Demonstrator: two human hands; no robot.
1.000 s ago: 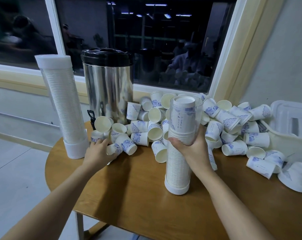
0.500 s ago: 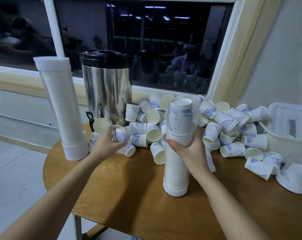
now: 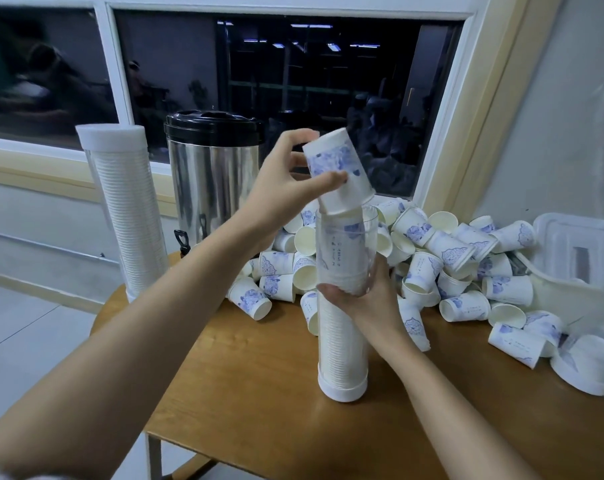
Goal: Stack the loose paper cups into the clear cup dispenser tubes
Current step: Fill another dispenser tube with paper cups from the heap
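- left hand (image 3: 283, 181): bare, slim fingers, wide-angle lens stretches it a bit
- left forearm (image 3: 148, 334): bare skin, smooth, runs to the lower-left frame edge
- pale grey strip (image 3: 13, 477) at the bottom-left corner beside the arm: maybe a sleeve edge, too blurred to tell
- right hand (image 3: 366, 299): bare
- right forearm (image 3: 449, 403): bare skin down to the bottom edge

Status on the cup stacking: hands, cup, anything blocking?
Left grip pinches cup upside down, tilted, rim at mouth of tube. Right grip holds tube upright. Loose cups piled behind; none blocking mouth.
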